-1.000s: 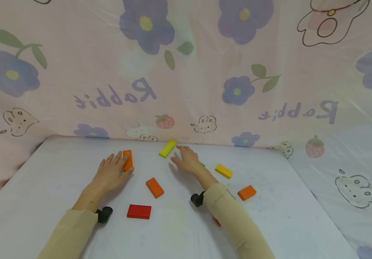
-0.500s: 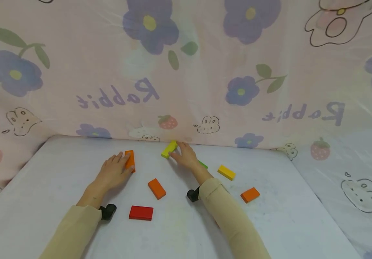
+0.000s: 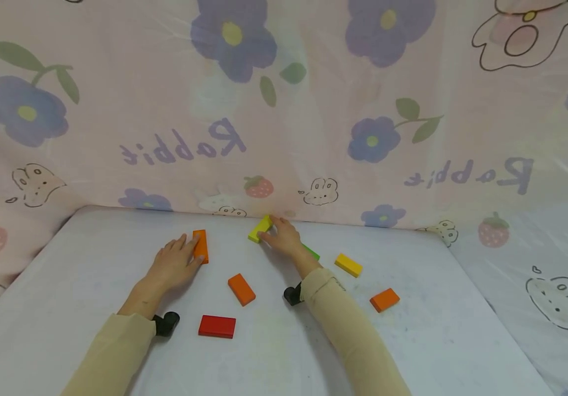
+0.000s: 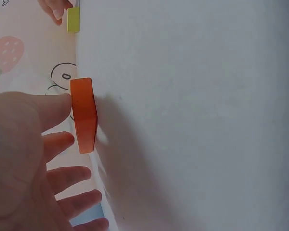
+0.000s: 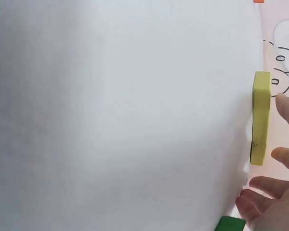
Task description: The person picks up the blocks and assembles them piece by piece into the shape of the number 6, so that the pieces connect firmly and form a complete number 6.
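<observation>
As the head view shows it to me, the right hand is nearer the lime-yellow block, lying at its 10 o'clock, long axis 1 to 7; the left hand has the far orange block at its 2 o'clock, axis nearly 12 to 6. From the left wrist, that hand's fingers look spread, thumb seemingly touching the block. From the right wrist, relaxed fingers flank the lime-yellow block; I can't tell whether they touch.
</observation>
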Tool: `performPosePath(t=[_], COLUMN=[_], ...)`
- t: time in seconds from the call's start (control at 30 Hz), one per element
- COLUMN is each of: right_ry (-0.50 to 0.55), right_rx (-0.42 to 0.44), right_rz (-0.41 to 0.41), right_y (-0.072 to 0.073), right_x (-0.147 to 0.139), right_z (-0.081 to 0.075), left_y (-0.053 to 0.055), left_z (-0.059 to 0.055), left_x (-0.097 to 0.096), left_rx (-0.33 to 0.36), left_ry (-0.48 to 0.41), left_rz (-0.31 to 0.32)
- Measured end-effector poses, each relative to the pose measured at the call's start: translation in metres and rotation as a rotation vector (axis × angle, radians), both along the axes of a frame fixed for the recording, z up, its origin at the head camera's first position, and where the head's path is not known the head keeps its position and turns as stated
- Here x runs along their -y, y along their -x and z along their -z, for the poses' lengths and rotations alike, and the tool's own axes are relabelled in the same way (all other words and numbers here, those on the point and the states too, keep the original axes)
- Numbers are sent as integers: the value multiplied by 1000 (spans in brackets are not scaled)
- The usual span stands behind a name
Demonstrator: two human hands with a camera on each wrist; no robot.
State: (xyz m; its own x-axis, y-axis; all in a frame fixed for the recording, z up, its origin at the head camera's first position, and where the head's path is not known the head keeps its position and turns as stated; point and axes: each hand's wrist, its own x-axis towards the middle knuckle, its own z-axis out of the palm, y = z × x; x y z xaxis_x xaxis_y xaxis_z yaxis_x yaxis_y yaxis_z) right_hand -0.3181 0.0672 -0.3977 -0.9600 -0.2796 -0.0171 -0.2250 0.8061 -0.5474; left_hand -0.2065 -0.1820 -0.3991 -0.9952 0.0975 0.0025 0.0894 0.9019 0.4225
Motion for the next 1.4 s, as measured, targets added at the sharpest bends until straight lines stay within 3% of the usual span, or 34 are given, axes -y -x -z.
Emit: performPosePath(t=[0.37,0.9,1.23,1.4], right_ry=[-62,-90,-108,-62], right_rx=[-4,8,31,23], right_rz=[36,19,17,4], right_y=[7,4,2,0], right_x=[2,1,0,-1], right_z=[9,6,5,3], left_y=[2,1,0,0], left_z=[3,2,1,0], left_x=[1,0,-4,-7], left_rx=[20,29,14,-5], left_ry=[2,-6,-25,-43], left_rz=[-2,7,50,79])
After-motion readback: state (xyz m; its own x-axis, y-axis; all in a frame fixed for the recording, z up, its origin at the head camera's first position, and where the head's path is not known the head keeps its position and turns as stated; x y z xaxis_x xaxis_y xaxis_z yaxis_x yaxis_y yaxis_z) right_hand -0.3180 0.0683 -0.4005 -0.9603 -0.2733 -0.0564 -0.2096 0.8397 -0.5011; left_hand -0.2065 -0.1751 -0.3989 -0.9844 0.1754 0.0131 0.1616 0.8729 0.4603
